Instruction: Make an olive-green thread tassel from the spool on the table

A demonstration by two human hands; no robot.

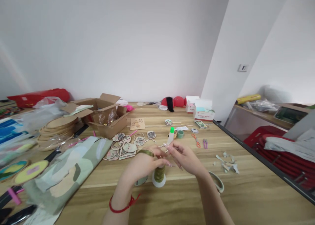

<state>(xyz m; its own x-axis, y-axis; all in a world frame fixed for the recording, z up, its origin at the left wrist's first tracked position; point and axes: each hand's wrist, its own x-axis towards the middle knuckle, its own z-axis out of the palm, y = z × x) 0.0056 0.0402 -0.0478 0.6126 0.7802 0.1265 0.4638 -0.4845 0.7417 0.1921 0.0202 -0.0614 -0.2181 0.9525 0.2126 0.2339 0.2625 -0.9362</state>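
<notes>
The right hand (183,155) has its grip pinched on a small pale looped piece (162,148) between the two hands; whether the grip of the left hand (150,157), just beside it with an olive band (147,152) across its back, holds anything, I cannot tell. A light pinch should spare the thin outline, with the left fingers best steadying it clear of the spool (159,175) below the left grip and the glue stick (170,136) just beyond the right.

Left hand (150,158) near right hand (184,155), fingers (161,161) bent
</notes>
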